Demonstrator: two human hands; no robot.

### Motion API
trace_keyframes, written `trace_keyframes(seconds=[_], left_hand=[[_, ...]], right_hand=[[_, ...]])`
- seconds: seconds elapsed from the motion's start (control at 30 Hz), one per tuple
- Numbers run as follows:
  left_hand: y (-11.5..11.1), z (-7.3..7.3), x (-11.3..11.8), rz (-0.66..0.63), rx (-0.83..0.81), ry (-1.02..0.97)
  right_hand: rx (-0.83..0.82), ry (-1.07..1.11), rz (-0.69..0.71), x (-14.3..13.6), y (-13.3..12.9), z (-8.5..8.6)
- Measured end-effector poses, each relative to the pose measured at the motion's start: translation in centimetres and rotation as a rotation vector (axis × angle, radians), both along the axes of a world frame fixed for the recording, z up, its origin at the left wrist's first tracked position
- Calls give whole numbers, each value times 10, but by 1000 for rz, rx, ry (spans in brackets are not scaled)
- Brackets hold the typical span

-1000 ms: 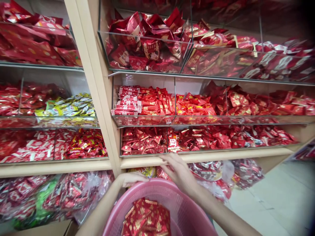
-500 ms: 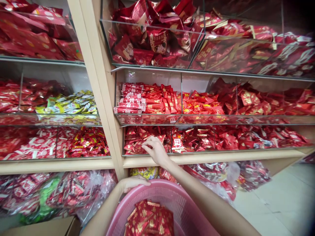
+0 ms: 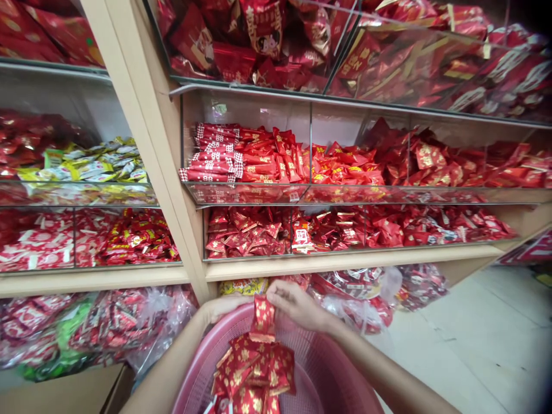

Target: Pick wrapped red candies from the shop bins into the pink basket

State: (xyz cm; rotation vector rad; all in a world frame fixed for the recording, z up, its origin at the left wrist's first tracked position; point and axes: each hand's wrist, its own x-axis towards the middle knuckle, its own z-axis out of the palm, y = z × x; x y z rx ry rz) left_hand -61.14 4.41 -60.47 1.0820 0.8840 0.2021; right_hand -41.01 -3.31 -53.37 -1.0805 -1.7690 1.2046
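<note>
A pink perforated basket stands below the shelf, with a pile of red packets with gold print inside it. My left hand is closed on the basket's far left rim. Just above the pile, over the basket, my right hand pinches a red packet with gold print by its top right side. Similar red and gold packets lie in the clear bin on the lowest shelf behind my hands.
Wooden shelves hold clear bins of red wrapped sweets, with yellow packets at left. Plastic bags of packets lie beneath. A cardboard box sits at lower left, and tiled floor shows at right.
My right hand has come down from the lowest bin to the basket and now holds a packet. My left hand stays at the rim. The view has shifted slightly.
</note>
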Motion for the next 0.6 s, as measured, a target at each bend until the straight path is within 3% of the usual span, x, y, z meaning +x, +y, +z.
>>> trace_keyframes(seconds=[0.1, 0.23, 0.6], left_hand=[[-3, 2, 3, 3, 5, -5], [-5, 6, 4, -16, -1, 3], [-4, 4, 2, -10, 55, -10]], right_hand=[[71, -304, 41, 1, -9, -22], [210, -606, 17, -2, -12, -30], [315, -651, 14, -6, -5, -24]])
